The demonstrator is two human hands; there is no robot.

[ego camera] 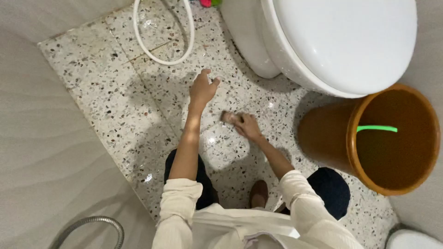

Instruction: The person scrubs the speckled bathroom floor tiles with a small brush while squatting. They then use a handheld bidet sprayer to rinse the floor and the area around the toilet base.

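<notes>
The terrazzo floor [115, 87], pale and flecked with dark chips, is filling most of the view and is shining wet in patches, which fits the scrubbing going on at its middle. Plain light walls are closing in on the left and right, so this is looking like a narrow bathroom.

A white toilet [341, 41] with its lid down is sitting at the upper right, its base meeting the floor just beyond the hands. An orange-brown bucket [392, 138] is standing upright just right of the working arm, near enough to reach, with a green handle of something lying across its inside. A white hose [161, 55] is looping on the floor at the top, and a metal shower hose [92, 226] is curving in at the lower left.

The person is crouching in a cream long-sleeved top, with dark trousers showing at the knees.

The left hand [203, 90] is hovering or lightly resting over the wet floor, fingers loosely spread and holding nothing, seemingly for balance. The right hand [247, 125] is pressing down with its fingers curled over a small brownish scrubbing pad [229, 116], which is lying flat against the floor between the two hands, just in front of the toilet base. Its exact kind is too blurred to tell.
</notes>
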